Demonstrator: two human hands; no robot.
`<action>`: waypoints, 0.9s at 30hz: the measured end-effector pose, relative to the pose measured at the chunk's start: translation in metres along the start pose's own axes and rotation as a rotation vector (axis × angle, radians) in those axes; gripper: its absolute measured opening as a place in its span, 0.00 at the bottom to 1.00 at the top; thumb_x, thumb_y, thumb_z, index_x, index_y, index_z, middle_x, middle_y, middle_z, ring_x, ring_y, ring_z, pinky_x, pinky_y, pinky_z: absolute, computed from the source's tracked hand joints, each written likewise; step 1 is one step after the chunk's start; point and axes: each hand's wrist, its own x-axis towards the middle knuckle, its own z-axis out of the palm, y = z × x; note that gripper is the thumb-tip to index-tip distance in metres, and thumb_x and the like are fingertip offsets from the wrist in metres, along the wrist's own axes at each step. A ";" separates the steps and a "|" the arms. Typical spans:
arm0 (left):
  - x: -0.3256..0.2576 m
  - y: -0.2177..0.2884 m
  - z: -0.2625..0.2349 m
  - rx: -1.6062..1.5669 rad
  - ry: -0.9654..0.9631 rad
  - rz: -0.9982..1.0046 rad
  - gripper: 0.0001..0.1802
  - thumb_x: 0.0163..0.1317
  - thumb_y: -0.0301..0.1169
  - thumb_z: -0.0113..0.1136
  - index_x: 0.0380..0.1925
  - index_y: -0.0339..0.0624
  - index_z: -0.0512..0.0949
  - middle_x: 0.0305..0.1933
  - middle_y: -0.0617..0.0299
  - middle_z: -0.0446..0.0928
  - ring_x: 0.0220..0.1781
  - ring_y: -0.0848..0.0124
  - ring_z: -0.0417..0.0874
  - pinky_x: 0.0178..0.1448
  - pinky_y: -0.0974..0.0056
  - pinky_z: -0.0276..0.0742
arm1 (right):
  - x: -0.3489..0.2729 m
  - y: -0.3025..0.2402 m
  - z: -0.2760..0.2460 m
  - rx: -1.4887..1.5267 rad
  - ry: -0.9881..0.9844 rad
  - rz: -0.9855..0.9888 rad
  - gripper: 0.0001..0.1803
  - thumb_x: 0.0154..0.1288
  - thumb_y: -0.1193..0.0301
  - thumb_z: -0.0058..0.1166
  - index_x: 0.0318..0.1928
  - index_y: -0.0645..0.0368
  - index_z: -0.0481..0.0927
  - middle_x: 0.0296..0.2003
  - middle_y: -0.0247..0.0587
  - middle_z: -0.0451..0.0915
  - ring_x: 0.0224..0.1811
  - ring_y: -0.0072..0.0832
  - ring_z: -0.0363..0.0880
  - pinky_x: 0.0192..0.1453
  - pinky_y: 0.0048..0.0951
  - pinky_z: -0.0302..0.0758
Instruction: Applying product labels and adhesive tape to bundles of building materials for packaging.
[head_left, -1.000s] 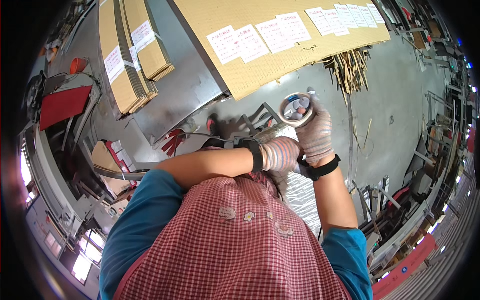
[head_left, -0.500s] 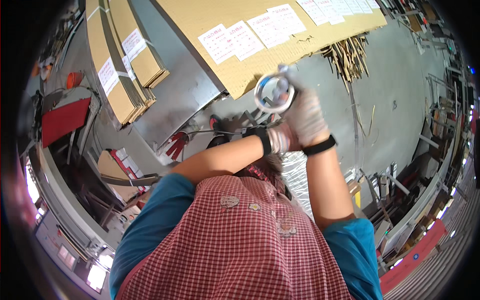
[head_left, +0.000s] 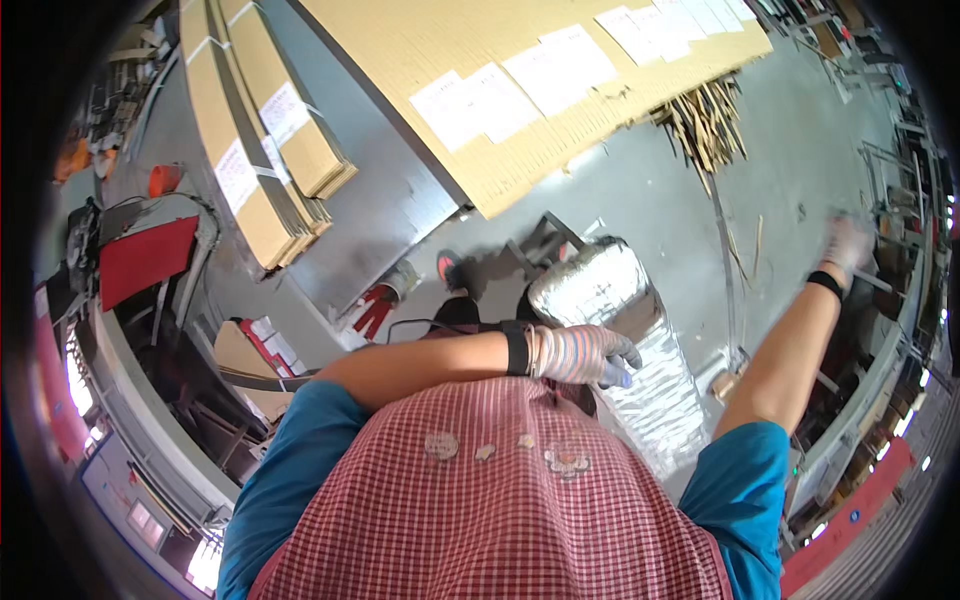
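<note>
My left hand (head_left: 582,354), in a striped knit glove with greyish fingers, is in front of my apron with its fingers curled. A small bluish bit shows at the fingertips; I cannot make out what it is. Beneath and beyond that hand stands a long silver-wrapped block (head_left: 662,385), its shiny cover wrinkled. My right hand (head_left: 848,245), also gloved, is stretched far out to the right, apart from the block. Motion smears its fingers, and whatever it may hold is not clear.
A large cardboard sheet (head_left: 480,180) with white paper labels (head_left: 560,70) covers the table ahead. Strapped cardboard bundles (head_left: 240,190) lie at the left. Cardboard strips (head_left: 705,125) hang past the sheet's right edge. A red panel (head_left: 148,262) stands at far left, and racks line the right.
My hands, together before at a ring-shaped thing, have parted. The right swung out to the right; the left came down nearer my apron. The ring is no longer clearly visible.
</note>
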 end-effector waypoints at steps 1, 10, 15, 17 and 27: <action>-0.004 0.011 -0.001 0.010 0.125 -0.029 0.21 0.68 0.37 0.63 0.56 0.35 0.78 0.48 0.58 0.83 0.49 0.67 0.84 0.57 0.61 0.79 | 0.016 -0.015 -0.031 0.010 0.388 -0.047 0.18 0.71 0.63 0.49 0.45 0.66 0.84 0.36 0.45 0.87 0.36 0.37 0.85 0.41 0.32 0.80; -0.020 0.134 -0.049 0.741 0.731 0.896 0.23 0.52 0.39 0.75 0.46 0.42 0.81 0.42 0.57 0.83 0.43 0.58 0.84 0.49 0.56 0.77 | -0.140 -0.170 -0.029 0.434 -0.514 -1.199 0.19 0.73 0.61 0.47 0.47 0.66 0.82 0.39 0.44 0.86 0.39 0.37 0.85 0.43 0.34 0.79; 0.033 0.107 -0.026 0.980 0.589 0.495 0.34 0.60 0.57 0.63 0.56 0.43 0.78 0.55 0.51 0.79 0.52 0.52 0.80 0.56 0.52 0.77 | -0.213 -0.164 -0.034 0.685 -0.846 -0.920 0.20 0.74 0.61 0.46 0.49 0.66 0.80 0.40 0.44 0.85 0.41 0.36 0.85 0.47 0.34 0.78; 0.056 0.084 -0.019 0.581 0.062 -0.017 0.43 0.58 0.59 0.63 0.64 0.38 0.72 0.56 0.43 0.80 0.60 0.48 0.80 0.63 0.53 0.75 | -0.229 -0.161 -0.036 0.776 -0.915 -0.775 0.20 0.75 0.61 0.45 0.50 0.65 0.79 0.41 0.44 0.85 0.42 0.35 0.84 0.49 0.33 0.78; 0.067 0.072 -0.002 0.822 0.091 0.376 0.31 0.48 0.51 0.70 0.47 0.40 0.80 0.47 0.50 0.80 0.50 0.54 0.82 0.55 0.53 0.76 | -0.275 -0.121 -0.002 1.133 -1.164 -0.073 0.21 0.77 0.60 0.43 0.55 0.64 0.77 0.44 0.43 0.83 0.46 0.32 0.83 0.56 0.33 0.76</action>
